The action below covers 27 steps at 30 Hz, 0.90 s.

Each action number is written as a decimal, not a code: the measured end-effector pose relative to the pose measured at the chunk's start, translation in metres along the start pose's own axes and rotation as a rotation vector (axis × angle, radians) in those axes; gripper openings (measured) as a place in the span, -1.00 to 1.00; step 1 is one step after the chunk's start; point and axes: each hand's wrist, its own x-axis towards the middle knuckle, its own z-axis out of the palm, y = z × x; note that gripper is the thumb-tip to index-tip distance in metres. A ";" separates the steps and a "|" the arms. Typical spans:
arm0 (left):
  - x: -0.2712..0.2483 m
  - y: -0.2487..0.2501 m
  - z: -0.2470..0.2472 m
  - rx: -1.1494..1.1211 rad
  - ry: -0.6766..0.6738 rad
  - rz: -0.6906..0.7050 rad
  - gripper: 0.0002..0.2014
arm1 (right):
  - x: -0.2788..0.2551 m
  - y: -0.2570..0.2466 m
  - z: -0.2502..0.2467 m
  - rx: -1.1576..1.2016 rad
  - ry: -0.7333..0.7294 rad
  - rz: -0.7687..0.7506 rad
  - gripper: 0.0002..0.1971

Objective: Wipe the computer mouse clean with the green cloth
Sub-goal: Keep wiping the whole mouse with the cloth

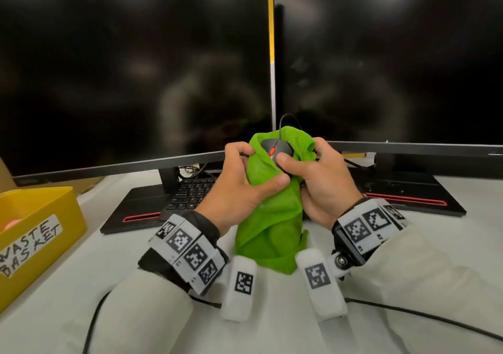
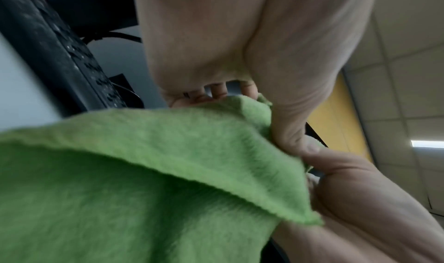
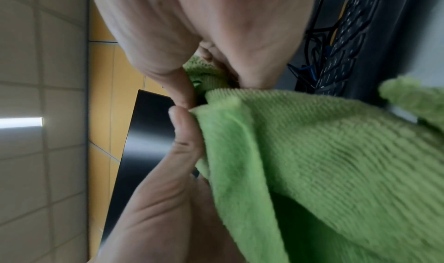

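Note:
A black computer mouse (image 1: 276, 148) with a red scroll wheel is held up above the desk, wrapped in the green cloth (image 1: 272, 217); only its front shows, and its cord rises behind it. My left hand (image 1: 245, 182) grips the cloth round the mouse's left side, thumb pressing the cloth. My right hand (image 1: 318, 176) holds the mouse from the right, its thumb on the mouse's top beside the wheel. In the left wrist view the green cloth (image 2: 144, 172) fills the lower half, below my left hand (image 2: 240, 58). The right wrist view shows the cloth (image 3: 324, 162) under my right hand (image 3: 204, 29).
Two dark monitors (image 1: 136, 75) (image 1: 394, 62) stand close behind my hands. A black keyboard (image 1: 190, 193) lies under the left monitor. A yellow box (image 1: 35, 233) labelled WASTE BASKET sits at the left on the white desk (image 1: 272, 332). A cable (image 1: 424, 318) runs along the desk's front right.

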 end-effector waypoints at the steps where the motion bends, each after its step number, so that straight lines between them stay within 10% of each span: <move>1: 0.001 0.001 0.001 0.001 0.010 -0.012 -0.40 | -0.001 -0.001 0.001 0.029 -0.016 0.007 -0.62; 8: 0.002 0.009 0.000 -0.030 -0.078 0.011 -0.89 | -0.005 -0.014 -0.006 0.154 -0.136 0.234 -0.45; 11: 0.006 0.004 -0.008 0.104 0.013 0.021 -0.67 | 0.000 -0.018 -0.019 0.174 -0.119 0.313 -0.36; 16: 0.003 0.006 -0.006 0.155 -0.094 0.104 -0.55 | 0.002 -0.007 -0.011 0.049 -0.174 0.160 -0.79; 27: -0.001 0.003 -0.010 -0.032 -0.158 0.000 -0.43 | 0.002 -0.007 -0.017 0.099 -0.378 0.133 -0.22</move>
